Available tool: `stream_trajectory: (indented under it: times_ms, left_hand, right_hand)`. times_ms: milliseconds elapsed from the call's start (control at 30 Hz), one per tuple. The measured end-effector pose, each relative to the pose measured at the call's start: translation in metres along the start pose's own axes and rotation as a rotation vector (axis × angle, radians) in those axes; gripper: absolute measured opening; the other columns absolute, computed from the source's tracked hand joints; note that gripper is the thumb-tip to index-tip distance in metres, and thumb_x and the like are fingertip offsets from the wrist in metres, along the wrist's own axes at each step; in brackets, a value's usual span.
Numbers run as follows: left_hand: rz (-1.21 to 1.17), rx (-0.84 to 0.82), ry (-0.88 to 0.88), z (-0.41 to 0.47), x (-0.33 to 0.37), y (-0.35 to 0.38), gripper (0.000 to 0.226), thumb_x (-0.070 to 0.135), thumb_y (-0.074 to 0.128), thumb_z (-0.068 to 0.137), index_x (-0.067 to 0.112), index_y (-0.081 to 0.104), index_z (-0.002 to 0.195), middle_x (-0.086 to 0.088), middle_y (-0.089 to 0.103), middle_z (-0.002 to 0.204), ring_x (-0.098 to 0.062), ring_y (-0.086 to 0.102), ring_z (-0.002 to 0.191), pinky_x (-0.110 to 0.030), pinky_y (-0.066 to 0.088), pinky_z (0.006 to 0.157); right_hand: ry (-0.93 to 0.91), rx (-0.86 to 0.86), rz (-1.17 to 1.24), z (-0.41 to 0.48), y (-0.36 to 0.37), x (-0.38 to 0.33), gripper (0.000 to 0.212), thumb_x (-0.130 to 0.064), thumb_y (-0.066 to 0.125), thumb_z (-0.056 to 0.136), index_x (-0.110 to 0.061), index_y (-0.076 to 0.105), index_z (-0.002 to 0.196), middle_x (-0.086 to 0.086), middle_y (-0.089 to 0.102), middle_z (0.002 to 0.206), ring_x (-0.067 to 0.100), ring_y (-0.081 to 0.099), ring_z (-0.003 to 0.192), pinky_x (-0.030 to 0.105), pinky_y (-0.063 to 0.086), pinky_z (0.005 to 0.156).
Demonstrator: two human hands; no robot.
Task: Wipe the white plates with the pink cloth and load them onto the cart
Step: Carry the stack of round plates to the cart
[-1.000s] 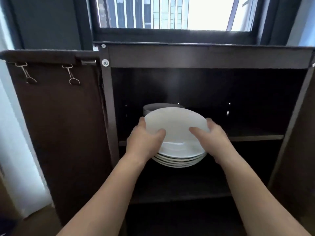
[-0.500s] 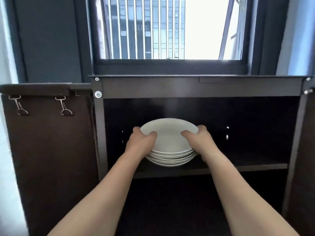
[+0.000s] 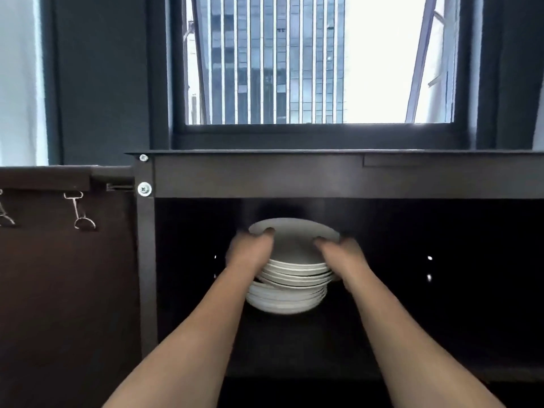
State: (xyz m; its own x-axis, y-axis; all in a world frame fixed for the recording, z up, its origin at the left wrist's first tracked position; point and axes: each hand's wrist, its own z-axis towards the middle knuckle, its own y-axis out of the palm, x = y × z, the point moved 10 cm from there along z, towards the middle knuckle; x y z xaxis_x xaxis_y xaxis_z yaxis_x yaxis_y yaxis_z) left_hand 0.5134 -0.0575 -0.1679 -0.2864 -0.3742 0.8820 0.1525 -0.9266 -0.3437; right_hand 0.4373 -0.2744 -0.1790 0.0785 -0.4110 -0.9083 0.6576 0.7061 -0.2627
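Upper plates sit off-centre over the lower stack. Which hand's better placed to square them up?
Right, probably. The upper plates overhang the lower stack on the right, and the right hand grips that overhanging rim, so it can push inward. The left hand grips the opposite rim.

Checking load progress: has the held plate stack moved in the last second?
Yes. The plate stack, gripped by the left hand and right hand, went deeper into the cart, past its left post, onto the lower plates.
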Motion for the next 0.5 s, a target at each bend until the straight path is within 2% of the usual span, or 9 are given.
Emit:
stream_trajectory:
  times_ms: [67, 200, 333, 500]
  left_hand:
    - [-0.004, 0.010, -0.002, 0.010, -0.001, 0.005, 0.051, 0.043, 0.054, 0.088, 0.005, 0.060, 0.122, -0.018, 0.062, 0.123, -0.034, 0.057, 0.116, -0.033, 0.046, 0.094]
    - [-0.064, 0.039, -0.022, 0.025, -0.008, 0.007, 0.054, 0.042, 0.057, 0.086, 0.003, 0.060, 0.123, -0.019, 0.062, 0.123, -0.033, 0.057, 0.116, -0.033, 0.046, 0.093]
    - [-0.049, 0.032, -0.027, 0.032, -0.016, 0.014, 0.050, 0.037, 0.057, 0.088, 0.002, 0.061, 0.123, -0.018, 0.063, 0.125, -0.030, 0.057, 0.118, -0.028, 0.044, 0.092]
    - [-0.043, 0.017, -0.044, 0.038, -0.026, 0.022, 0.048, 0.036, 0.057, 0.087, 0.001, 0.063, 0.119, -0.019, 0.064, 0.121, -0.030, 0.059, 0.117, -0.029, 0.045, 0.091]
  right_hand:
    - [-0.029, -0.004, -0.042, 0.009, 0.004, -0.005, 0.045, -0.033, 0.064, 0.085, -0.004, 0.063, 0.120, 0.013, 0.065, 0.120, 0.030, 0.061, 0.113, 0.034, 0.049, 0.094]
    - [-0.045, -0.005, -0.070, 0.023, 0.011, -0.008, 0.054, -0.035, 0.063, 0.083, -0.002, 0.057, 0.126, 0.018, 0.062, 0.125, 0.031, 0.059, 0.116, 0.035, 0.049, 0.094]
    - [-0.048, -0.040, -0.106, 0.028, 0.021, -0.006, 0.047, -0.025, 0.058, 0.092, -0.001, 0.053, 0.132, 0.018, 0.055, 0.136, 0.031, 0.051, 0.127, 0.031, 0.042, 0.101]
    - [-0.015, -0.032, 0.001, 0.032, 0.032, 0.014, 0.040, -0.022, 0.065, 0.088, 0.001, 0.062, 0.120, 0.017, 0.063, 0.126, 0.030, 0.058, 0.118, 0.036, 0.047, 0.098]
